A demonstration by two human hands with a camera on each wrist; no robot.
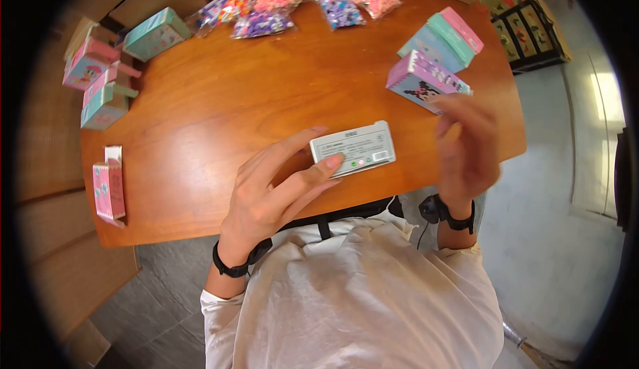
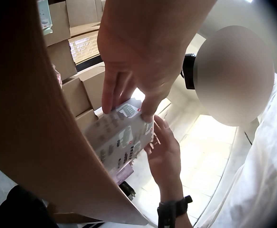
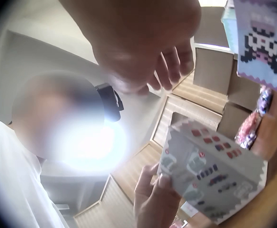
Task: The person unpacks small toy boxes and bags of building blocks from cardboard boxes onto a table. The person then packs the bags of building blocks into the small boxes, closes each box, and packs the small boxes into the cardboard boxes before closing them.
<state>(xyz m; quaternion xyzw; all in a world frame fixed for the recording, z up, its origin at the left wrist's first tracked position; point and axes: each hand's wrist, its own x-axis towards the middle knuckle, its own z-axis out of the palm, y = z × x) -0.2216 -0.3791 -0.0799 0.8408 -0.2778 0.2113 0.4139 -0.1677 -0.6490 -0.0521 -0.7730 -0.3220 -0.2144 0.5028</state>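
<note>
My left hand [image 1: 263, 192] grips a small cardboard box [image 1: 363, 141] with zigzag edges near the table's front edge. In the head view its whitish face shows small print and a barcode; the right wrist view shows printed diagrams on other faces. The thumb and fingers pinch the box at its left end. My right hand [image 1: 471, 146] is raised to the right of the box, blurred, with fingers loosely bent and nothing seen between them. Close beyond it stands a purple box [image 1: 423, 82] with a pixel figure.
A teal and pink box [image 1: 442, 39] lies behind the purple one. Bags of colourful beads [image 1: 263, 24] line the far edge. At the left are a teal box [image 1: 156, 34], pink boxes [image 1: 90, 62] and an opened pink box [image 1: 108, 189] on the wooden table [image 1: 219, 102].
</note>
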